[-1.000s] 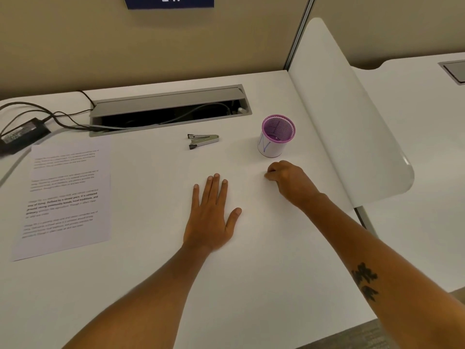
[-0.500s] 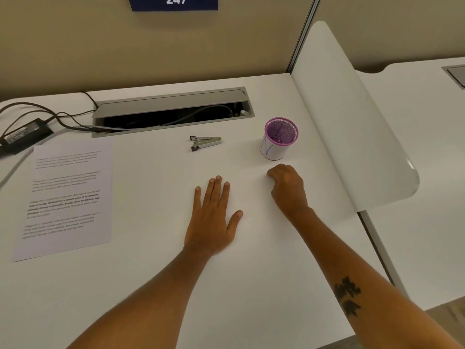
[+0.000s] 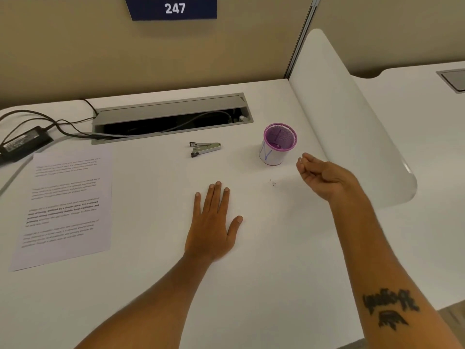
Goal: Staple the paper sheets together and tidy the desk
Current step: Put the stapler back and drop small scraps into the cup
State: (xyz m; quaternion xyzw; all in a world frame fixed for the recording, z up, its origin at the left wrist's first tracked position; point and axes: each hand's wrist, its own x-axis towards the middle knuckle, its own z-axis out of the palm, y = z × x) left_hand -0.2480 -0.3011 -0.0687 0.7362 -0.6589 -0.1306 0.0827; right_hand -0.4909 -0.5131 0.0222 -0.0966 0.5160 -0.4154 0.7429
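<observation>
The left hand point(image 3: 212, 222) lies flat on the white desk point(image 3: 264, 285), palm down, fingers straight and close together with the thumb out to the side, holding nothing. The right hand point(image 3: 323, 177) is lifted off the desk to the right of it, fingers curled in and the fingertips point(image 3: 300, 161) pinched against the thumb; whether anything small sits in that pinch cannot be told. Just left of those fingertips stands the purple mesh cup point(image 3: 278, 143), upright, with a white band bearing a blue mark around its lower part. A few tiny dark specks point(image 3: 273, 183) lie on the desk between the 2 hands. The stapler point(image 3: 205, 148) lies open on its side beyond the left hand, apart from it and well left of the cup. The paper sheets point(image 3: 65, 207) lie flat at the desk's left side, well apart from both hands. Behind the stapler is an open cable tray point(image 3: 171, 119), and a black power adapter point(image 3: 24, 142) sits at the far left. A sign on the wall reads 247 point(image 3: 175, 8).
</observation>
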